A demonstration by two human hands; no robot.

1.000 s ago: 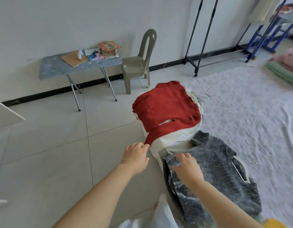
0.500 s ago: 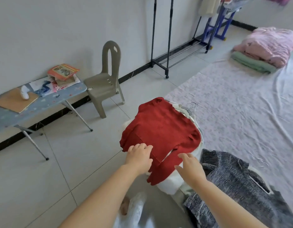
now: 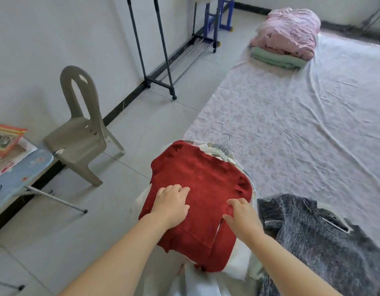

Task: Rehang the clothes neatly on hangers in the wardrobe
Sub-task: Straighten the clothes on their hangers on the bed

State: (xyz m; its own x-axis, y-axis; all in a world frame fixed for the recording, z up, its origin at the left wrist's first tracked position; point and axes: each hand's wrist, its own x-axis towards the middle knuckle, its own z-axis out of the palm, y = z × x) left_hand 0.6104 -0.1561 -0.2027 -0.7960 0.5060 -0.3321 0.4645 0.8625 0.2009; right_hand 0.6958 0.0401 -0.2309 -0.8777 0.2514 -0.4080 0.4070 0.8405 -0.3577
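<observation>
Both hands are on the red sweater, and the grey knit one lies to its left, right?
Not quite. In the head view the left hand and right hand are on the red sweater, but the grey knit one lies to its right.

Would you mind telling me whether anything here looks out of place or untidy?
Yes: the red sweater lies rumpled atop a heap of hangered garments, hooks sticking out, and the grey sweater sprawls beside it, none hanging on the rack.

Home room: tiled floor, garment rack point(image 3: 157, 60), plastic chair point(image 3: 78, 133), folded bedding point(image 3: 285, 41) on floor sheet point(image 3: 302, 124).
</observation>
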